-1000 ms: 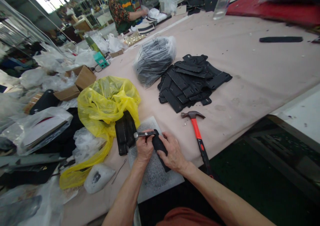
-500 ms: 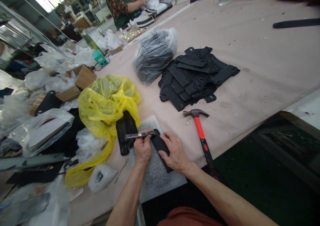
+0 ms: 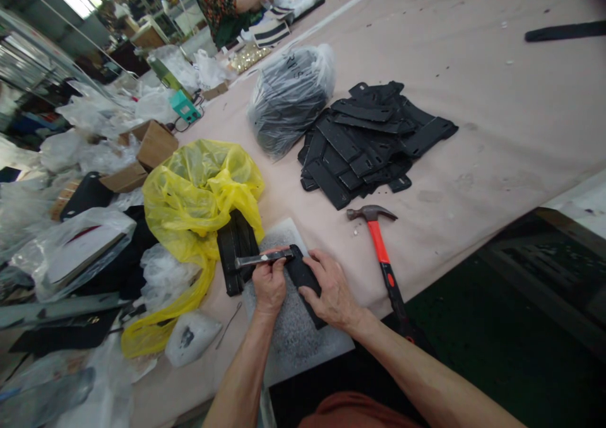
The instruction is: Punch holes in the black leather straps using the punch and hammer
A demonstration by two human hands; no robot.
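My left hand (image 3: 269, 284) grips a slim metal punch tool (image 3: 258, 260) that lies level, its tip at the top end of a black strap piece (image 3: 303, 278). My right hand (image 3: 331, 292) presses that strap piece down on a grey speckled cutting pad (image 3: 288, 333). A short stack of black pieces (image 3: 235, 250) lies just left of the pad, half under a yellow plastic bag (image 3: 201, 191). A hammer with a red and black handle (image 3: 381, 251) rests on the table to the right of my right hand.
A spread pile of black strap pieces (image 3: 372, 141) and a clear bag of more pieces (image 3: 288, 96) lie further back on the pink table (image 3: 497, 118). Cardboard boxes (image 3: 154, 144) and plastic bags crowd the left. Another person (image 3: 225, 2) works at the far end.
The camera tipped slightly, so the scene sits a little higher in view. The punch tool slid a bit left in my left hand; both hands stay on the strap piece.
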